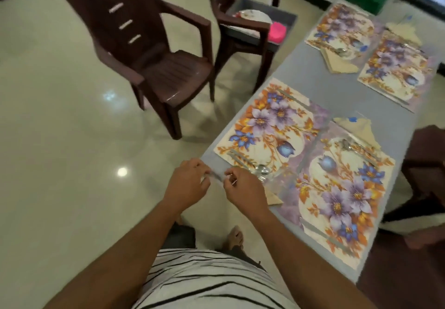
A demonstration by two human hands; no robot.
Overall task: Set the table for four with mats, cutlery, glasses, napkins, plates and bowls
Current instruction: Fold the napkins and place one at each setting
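So the grey table (pixel 337 87) runs away from the near corner with 4 floral mats (pixel 272 125) on it, 2 close to that corner and 2 at the far end. Both hands sit right at the near corner: the left hand (pixel 186 186) and right hand (pixel 243 188) each have their fingers curled in, pinching the ends of a thin piece of cutlery (pixel 216 176) between them; it's blurry, so can't tell if it's a knife or fork. Just past the right hand a spoon (pixel 261 170) lies on the nearest mat, with a beige napkin (pixel 273 198) beside it. Left of the table, 2 brown plastic chairs (pixel 154 51) stand on a shiny pale tile floor (pixel 60 128); the farther one carries a grey tub (pixel 286 17) with a plate (pixel 255 16).
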